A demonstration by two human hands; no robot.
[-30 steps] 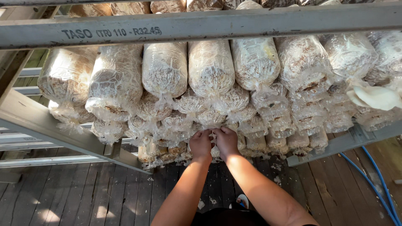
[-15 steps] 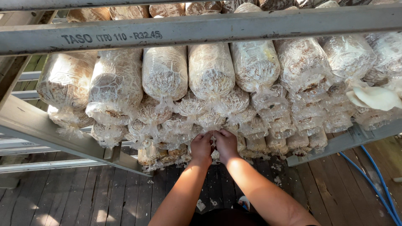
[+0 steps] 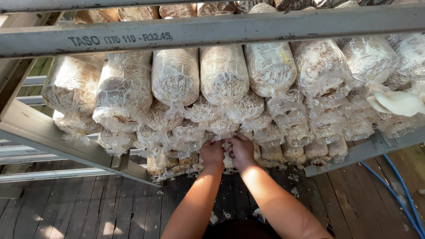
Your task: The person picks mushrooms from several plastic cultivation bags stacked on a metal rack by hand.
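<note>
A grey metal rack (image 3: 212, 30) filled most of the view, its top beam flat, scuffed and stamped along one side, with a slanted rail (image 3: 66, 144) running down at the left. Under it lay a dark wooden plank floor (image 3: 102, 208), weathered and flecked with pale crumbs, and two blue hoses (image 3: 398, 194) curved across it at the right.

Stacked on their sides in the rack were rows of clear plastic bags (image 3: 175, 75), fat and cylindrical, packed with brown crumbly stuff webbed in white. Their gathered necks pointed outward, crinkled and glossy in the sun. At the right edge a pale, smooth mushroom (image 3: 396, 102) fanned out from one neck.

Low in the middle of the stack sat the small bag (image 3: 226, 152) being worked on, in one of the bottom rows. Only its crumpled, whitish neck showed between the fingers; the rest was hidden.

The left hand (image 3: 212, 152) and right hand (image 3: 242, 151) were side by side and nearly touching, both curled with fingertips pinching that bunched plastic neck. Whether anything else was held inside the fingers, I could not tell.
</note>
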